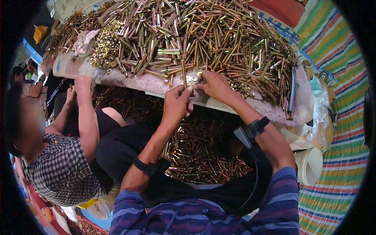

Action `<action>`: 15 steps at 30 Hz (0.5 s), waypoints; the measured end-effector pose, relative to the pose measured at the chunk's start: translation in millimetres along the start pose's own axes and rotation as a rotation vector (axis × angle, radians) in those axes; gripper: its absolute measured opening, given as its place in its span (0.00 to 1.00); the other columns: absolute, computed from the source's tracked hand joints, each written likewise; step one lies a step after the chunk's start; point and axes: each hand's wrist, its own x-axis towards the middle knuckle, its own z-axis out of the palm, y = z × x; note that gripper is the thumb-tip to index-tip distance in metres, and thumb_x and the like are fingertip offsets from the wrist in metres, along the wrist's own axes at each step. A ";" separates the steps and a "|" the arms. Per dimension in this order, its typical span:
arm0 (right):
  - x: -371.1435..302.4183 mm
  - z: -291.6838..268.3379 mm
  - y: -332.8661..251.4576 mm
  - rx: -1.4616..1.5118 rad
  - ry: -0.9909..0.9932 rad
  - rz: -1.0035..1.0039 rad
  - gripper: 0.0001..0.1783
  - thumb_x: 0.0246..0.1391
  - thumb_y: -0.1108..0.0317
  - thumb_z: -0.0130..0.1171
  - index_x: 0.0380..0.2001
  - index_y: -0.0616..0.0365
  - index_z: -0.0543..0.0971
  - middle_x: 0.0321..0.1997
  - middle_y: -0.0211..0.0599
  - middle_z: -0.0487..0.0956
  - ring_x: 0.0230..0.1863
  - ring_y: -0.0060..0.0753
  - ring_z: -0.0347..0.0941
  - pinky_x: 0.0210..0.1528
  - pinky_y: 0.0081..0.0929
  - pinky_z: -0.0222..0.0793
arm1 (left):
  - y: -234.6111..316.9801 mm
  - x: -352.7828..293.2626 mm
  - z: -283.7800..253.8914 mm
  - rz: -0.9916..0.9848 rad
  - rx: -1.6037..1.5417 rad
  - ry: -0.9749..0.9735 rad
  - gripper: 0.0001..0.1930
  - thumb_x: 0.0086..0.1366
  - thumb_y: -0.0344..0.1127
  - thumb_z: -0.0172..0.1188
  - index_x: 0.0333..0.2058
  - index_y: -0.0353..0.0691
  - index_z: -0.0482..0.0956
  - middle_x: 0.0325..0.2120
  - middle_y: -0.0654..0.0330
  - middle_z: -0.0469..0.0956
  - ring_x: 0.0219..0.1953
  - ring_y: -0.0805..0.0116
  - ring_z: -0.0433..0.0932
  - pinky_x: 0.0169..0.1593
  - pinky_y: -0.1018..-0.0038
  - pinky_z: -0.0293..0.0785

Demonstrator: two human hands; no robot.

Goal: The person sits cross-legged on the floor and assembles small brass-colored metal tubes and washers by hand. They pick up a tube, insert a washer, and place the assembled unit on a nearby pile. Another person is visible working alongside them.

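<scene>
My left hand (176,103) is closed, thumb and fingers pinching a slim brass-coloured metal rod (183,72) that stands nearly upright. Beside it my right hand (216,87) has its fingers curled in, close to my left fingertips. Whatever those right fingers grip is too small and covered to make out. Several flat silvery washers (192,79) lie on the cloth-covered edge (137,83) just beyond my hands. A large heap of similar metal rods and tubes (219,35) spreads behind them.
Small brass-coloured nuts (107,39) are piled at the left, next to a crumpled pale cloth (84,43). Loose rods (203,149) lie below the work surface. A co-worker in a checked shirt (62,168) sits at left. A white bucket (309,166) stands at right by a striped sheet (337,156).
</scene>
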 end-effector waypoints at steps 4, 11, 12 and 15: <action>-6.5 -10.6 0.5 0.116 -0.003 -0.014 0.19 0.55 0.58 0.67 0.37 0.67 0.79 0.31 0.52 0.82 0.35 0.52 0.81 0.37 0.45 0.73 | -6.1 1.6 -1.4 -0.070 0.011 -0.057 0.15 0.73 0.41 0.58 0.37 0.32 0.80 0.16 0.65 0.73 0.13 0.79 0.69 0.15 0.79 0.63; -38.9 -78.9 0.9 0.656 -0.147 0.247 0.13 0.59 0.61 0.64 0.38 0.62 0.81 0.29 0.32 0.82 0.27 0.20 0.78 0.27 0.19 0.71 | -26.4 -6.1 13.3 -0.148 0.166 -0.254 0.15 0.72 0.43 0.60 0.31 0.37 0.80 0.14 0.68 0.70 0.13 0.80 0.66 0.17 0.78 0.59; -45.3 -86.8 0.6 0.678 -0.139 0.256 0.15 0.59 0.60 0.65 0.39 0.62 0.82 0.29 0.32 0.83 0.27 0.20 0.78 0.27 0.20 0.71 | -29.4 -6.4 16.2 -0.193 0.250 -0.263 0.15 0.72 0.42 0.61 0.33 0.34 0.80 0.16 0.68 0.71 0.16 0.79 0.67 0.20 0.77 0.61; -64.4 -98.5 2.4 0.751 -0.146 0.286 0.17 0.59 0.58 0.67 0.41 0.62 0.83 0.29 0.30 0.82 0.27 0.19 0.78 0.28 0.20 0.71 | -37.2 -14.2 24.2 -0.056 0.318 -0.349 0.15 0.70 0.41 0.62 0.37 0.32 0.82 0.17 0.68 0.70 0.18 0.79 0.67 0.22 0.75 0.62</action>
